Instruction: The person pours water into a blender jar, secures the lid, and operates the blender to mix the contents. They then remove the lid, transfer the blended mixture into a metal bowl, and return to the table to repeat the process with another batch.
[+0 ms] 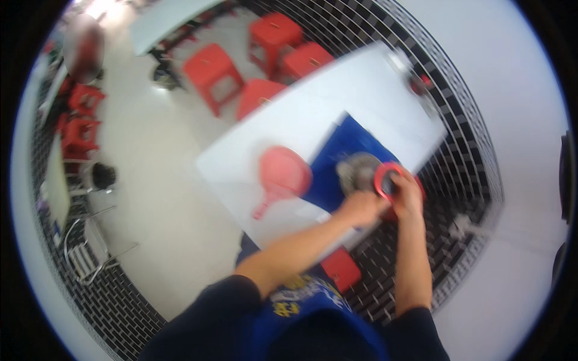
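My right hand (410,194) grips a red ring-shaped object (381,180) with a dark middle, perhaps a roll of tape. Close beside it, my left hand (361,208) has its fingers curled; blur hides whether anything is in them. Just beyond both hands sits a round grey object (359,169), too smeared to name. It rests on a blue sheet (350,135) spread over the white table (334,97). Left of the sheet lies a pink plastic dipper (284,171), its handle towards me.
Red plastic stools (212,67) stand beyond the table, and another red stool (341,268) is tucked near my body. A dark tiled wall (460,149) borders the table's right side. Small items (420,83) sit at the far right end. A metal-framed chair (92,246) stands far left.
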`<move>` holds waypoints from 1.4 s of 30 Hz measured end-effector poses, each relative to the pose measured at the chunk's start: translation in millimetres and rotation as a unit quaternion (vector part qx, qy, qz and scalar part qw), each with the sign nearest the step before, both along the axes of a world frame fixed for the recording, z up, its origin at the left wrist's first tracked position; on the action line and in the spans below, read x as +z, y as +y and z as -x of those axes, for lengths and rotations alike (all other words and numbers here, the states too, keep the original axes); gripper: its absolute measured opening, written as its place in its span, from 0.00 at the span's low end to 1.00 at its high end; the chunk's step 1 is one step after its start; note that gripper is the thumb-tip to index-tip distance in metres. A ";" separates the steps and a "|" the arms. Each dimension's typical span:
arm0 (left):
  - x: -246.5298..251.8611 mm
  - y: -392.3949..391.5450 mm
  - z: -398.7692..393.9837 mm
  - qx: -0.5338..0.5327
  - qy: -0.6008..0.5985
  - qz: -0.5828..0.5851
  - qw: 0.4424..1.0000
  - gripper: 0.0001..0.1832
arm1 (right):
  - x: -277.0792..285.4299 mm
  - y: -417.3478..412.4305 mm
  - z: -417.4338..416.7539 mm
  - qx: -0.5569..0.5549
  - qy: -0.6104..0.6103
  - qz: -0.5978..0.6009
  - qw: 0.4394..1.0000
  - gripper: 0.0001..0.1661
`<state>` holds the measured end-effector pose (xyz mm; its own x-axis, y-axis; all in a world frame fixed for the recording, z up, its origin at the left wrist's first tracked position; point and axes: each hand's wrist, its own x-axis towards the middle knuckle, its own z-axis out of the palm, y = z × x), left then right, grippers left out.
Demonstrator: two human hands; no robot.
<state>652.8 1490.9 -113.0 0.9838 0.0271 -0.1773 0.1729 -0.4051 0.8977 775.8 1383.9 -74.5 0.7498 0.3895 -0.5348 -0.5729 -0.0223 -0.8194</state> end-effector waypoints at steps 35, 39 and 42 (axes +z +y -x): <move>-3.6 -9.2 6.0 0.060 0.062 0.083 0.993 0.31 | 2.0 -17.1 23.3 0.057 -0.083 -0.049 0.994 0.41; 5.0 -6.1 8.8 0.061 0.075 0.089 0.991 0.30 | 1.4 -14.6 24.0 0.040 -0.076 -0.031 0.996 0.43; -0.2 -7.5 6.3 0.058 0.064 0.090 0.992 0.29 | -1.5 -15.3 22.5 0.033 -0.074 -0.031 0.996 0.43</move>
<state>646.5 1483.4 -113.2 0.9447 0.0951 -0.3137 0.3271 -0.2107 0.9212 753.4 1368.6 -76.0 0.7905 0.4698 -0.3929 -0.4442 -0.0018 -0.8959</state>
